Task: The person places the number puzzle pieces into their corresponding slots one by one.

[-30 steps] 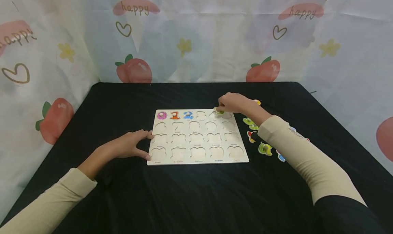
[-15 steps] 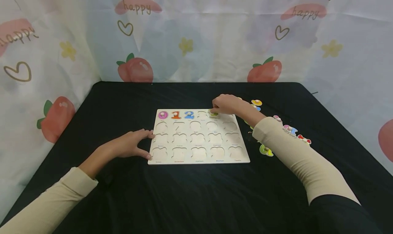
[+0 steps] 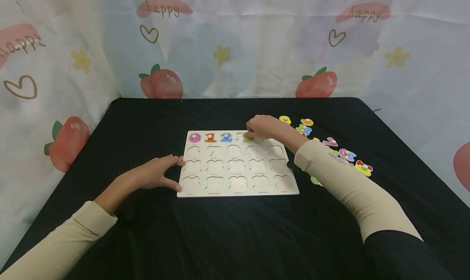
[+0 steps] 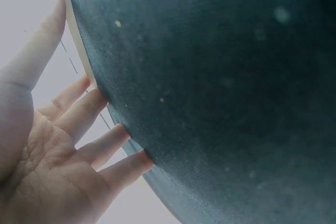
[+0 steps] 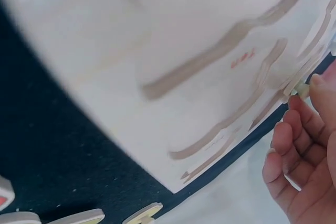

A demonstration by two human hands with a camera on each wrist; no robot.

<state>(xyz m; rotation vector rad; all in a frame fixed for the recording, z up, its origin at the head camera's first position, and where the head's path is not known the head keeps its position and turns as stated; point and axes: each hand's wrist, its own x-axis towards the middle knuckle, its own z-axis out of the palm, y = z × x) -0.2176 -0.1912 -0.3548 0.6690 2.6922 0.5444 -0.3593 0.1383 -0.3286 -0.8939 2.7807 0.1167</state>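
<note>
While looking just right of the frame's centre in the head view, find a yellow-green number piece (image 3: 248,139), apparently a 3, at or just over the fourth recess in the top row of the number board (image 3: 225,186). Cannot tell whether seated or merely resting there, being partly covered by the right grip (image 3: 261,125). Clamped by thumb and finger on its small knob (image 5: 301,88), as seen at the right edge of the right wrist view. Looks light, thin and stiff, likely wood, so should not bend or crush; may be slightly slick on the printed face. Best taken by the knob, leaving the outline free of fingers.

At middle left, see the left grip (image 3: 156,172), thumb and fingers spread apart against the board's left edge, probably steadying it. Along the board's upper left, notice the purple 0 (image 3: 194,138), orange 1 (image 3: 210,138) and blue 2 (image 3: 226,138) in their recesses. At right of centre on the black-covered table (image 3: 205,231), note scattered loose pieces, including a yellow one (image 3: 284,119) and a pink one (image 3: 330,142). Mind the right sleeve (image 3: 345,182), lying across the view and hiding some of them.
</note>
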